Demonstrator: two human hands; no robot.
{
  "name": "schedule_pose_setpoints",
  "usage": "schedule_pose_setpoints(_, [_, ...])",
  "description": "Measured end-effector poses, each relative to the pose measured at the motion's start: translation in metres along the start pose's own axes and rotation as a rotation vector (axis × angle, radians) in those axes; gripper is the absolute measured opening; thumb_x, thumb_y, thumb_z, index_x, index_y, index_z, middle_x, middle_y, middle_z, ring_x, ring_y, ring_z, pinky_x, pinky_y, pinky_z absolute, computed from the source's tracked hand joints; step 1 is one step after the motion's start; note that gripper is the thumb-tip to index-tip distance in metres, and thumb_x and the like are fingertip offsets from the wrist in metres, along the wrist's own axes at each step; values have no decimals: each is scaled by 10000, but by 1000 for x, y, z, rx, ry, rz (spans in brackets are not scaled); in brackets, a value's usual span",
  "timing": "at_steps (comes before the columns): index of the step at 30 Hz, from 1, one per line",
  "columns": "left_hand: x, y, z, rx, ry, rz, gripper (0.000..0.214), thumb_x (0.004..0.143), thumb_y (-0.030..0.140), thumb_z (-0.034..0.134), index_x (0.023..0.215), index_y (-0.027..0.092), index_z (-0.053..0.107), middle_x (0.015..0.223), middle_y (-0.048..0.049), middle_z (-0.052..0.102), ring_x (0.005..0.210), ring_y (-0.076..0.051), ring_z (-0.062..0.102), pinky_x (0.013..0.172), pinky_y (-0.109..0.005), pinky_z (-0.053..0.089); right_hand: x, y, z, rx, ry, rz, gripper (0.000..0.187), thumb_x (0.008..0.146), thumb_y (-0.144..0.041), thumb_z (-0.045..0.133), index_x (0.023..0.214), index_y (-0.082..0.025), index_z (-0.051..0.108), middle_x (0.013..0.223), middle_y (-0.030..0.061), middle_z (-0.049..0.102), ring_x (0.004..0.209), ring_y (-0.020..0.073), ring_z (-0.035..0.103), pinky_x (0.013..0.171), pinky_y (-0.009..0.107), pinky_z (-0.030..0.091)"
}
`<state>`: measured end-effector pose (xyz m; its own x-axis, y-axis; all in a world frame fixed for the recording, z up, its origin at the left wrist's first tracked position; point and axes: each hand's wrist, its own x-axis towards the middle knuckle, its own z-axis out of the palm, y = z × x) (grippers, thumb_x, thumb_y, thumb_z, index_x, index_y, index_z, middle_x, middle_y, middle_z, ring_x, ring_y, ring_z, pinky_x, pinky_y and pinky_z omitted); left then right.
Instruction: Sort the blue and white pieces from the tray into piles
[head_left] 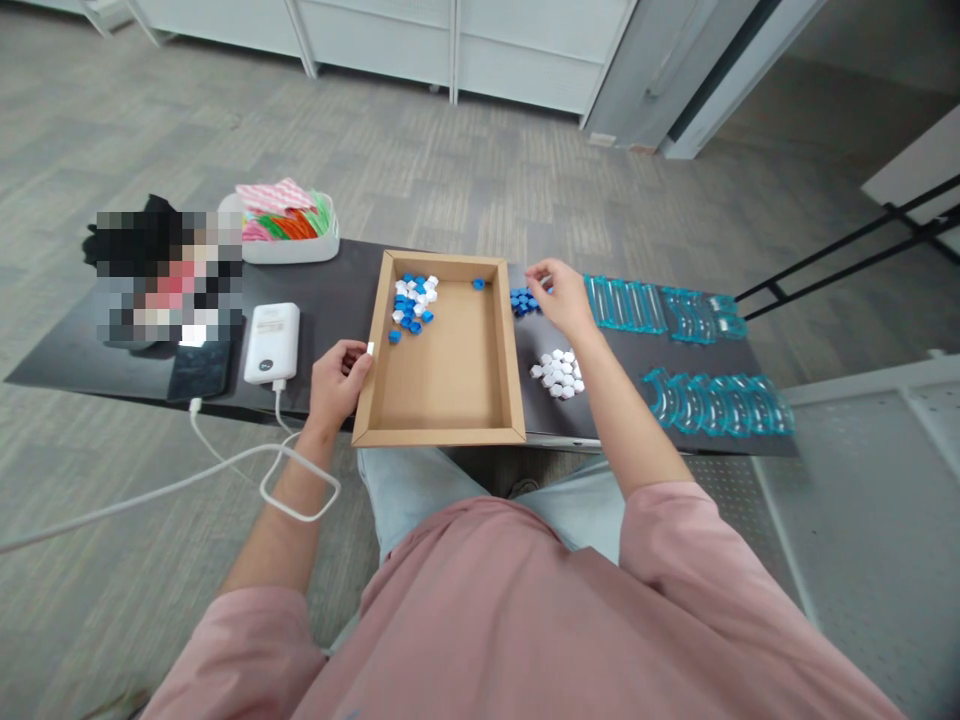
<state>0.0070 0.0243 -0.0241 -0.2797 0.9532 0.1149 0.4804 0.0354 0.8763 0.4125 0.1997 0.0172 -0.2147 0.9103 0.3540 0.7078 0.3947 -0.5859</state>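
Note:
A shallow cardboard tray [439, 437] sits at the table's front edge. In its far left part lies a loose cluster of blue and white hexagonal pieces [415, 303], and one blue piece [478, 285] is by the far right corner. My left hand [339, 384] is closed at the tray's left wall, a small white piece [370, 348] showing at its fingertips. Over a pile of blue hexagonal pieces [523, 302] right of the tray, my right hand [559, 298] has its fingers curled in a pinch; what they hold is hidden. Nearer me is a pile of white hexagonal pieces [557, 374].
Rows of clear teal-edged plastic pieces [626, 304] lie at the right of the dark table [341, 290]. On the left are a white power bank [271, 343] with a cable [225, 465], a phone [201, 368] and a white bin [296, 250] of colourful items.

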Motion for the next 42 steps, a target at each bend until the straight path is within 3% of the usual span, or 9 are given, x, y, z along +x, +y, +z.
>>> schedule_pose_setpoints(4, [1,-5,1,11,6,14,297,855,555,685,953,278,727,857,-64,778,771,-257,677,717,-404,557,-19,27,1,-153,-131,117,237,1031,-302,719,1205,-217,856,1163,126,821,954,283,730,977,459,615])
schedule_pose_setpoints(12, [0,-5,0,19,-2,18,327,859,571,680,974,269,729,862,-62,781,772,-252,675,744,-407,567,-27,17,13,-290,-214,212,305,1116,-319,662,1327,-240,868,1270,144,835,1192,361,747,978,462,603])
schedule_pose_setpoints(21, [-1,-2,0,22,1,3,301,858,562,679,961,281,713,856,-58,768,780,-258,676,742,-407,564,-31,21,11,-215,-241,185,183,959,-190,740,1121,-244,809,1174,94,855,974,276,741,909,399,582])
schedule_pose_setpoints(25, [-1,-1,-1,20,-9,7,314,856,578,687,965,285,715,863,-62,757,771,-259,671,737,-411,557,-30,17,12,-99,-137,191,122,945,-219,712,1053,-257,752,1084,71,849,864,247,711,878,399,586])
schedule_pose_setpoints(28, [0,0,0,26,-9,-8,337,855,591,668,974,279,712,856,-59,748,777,-254,671,731,-397,552,-26,-5,14,2,-23,97,88,996,-289,671,1056,-263,730,1051,57,828,840,229,690,868,387,586])
schedule_pose_setpoints(30, [0,1,0,36,-6,-21,348,851,588,656,980,270,705,852,-53,746,790,-247,675,733,-378,549,-21,-32,21,56,-41,-25,133,1031,-296,644,1110,-256,743,1073,59,817,866,227,695,879,379,582])
schedule_pose_setpoints(34, [0,3,0,57,-2,-32,355,842,581,647,990,262,693,853,-44,738,799,-237,677,721,-352,545,-8,-97,57,29,-348,-278,186,1081,-276,667,1223,-245,782,1245,85,810,1039,251,747,927,371,569])
schedule_pose_setpoints(37, [-1,4,-1,48,-15,-13,347,850,586,646,985,271,699,864,-55,742,791,-248,683,720,-378,553,-1,-135,92,-167,-547,-306,201,1095,-302,721,1268,-227,790,1382,128,793,1205,316,749,942,394,567])
schedule_pose_setpoints(42, [-1,2,-2,34,-26,15,334,858,586,669,994,285,712,870,-68,769,788,-270,688,754,-424,576,-3,-157,120,-342,-636,-313,229,1093,-222,692,1304,-201,779,1428,162,779,1195,341,749,910,405,560])
